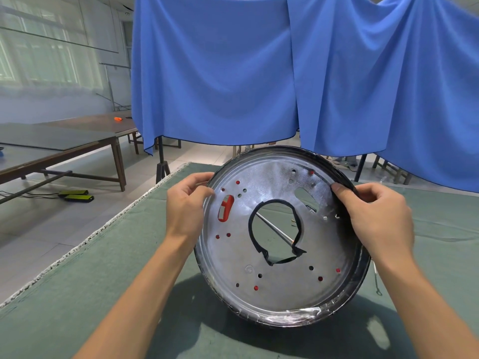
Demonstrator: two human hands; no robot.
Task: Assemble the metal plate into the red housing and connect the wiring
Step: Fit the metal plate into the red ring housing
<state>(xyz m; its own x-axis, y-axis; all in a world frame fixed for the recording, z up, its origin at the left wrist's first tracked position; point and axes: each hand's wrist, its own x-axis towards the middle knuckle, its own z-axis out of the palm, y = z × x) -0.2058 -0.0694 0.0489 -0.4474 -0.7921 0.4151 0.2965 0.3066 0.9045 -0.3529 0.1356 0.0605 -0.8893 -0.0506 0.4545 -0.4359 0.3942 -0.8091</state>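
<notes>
Blue cloth (215,73) hangs behind the green counter (77,294); both hands, left (185,207) and right (379,216), grip the tilted metal plate (282,237) by its rim, red showing through its holes.

A workshop room with blue cloth hanging behind a green-covered table.

A large blue cloth (298,73) is hanging in folds across the middle and right, draping over dark upright stands (161,161). In front of it a table (77,294) is lying under a green felt-like cover with a frayed pale edge. At left, long dark-topped wooden tables (57,143) are standing on a pale tiled floor (85,216); a small orange object (118,119) is sitting on the far one. Two black-and-yellow devices (76,195) are lying on the floor with cables trailing left. Daylight is coming through big hazy windows (39,47) at upper left.
</notes>
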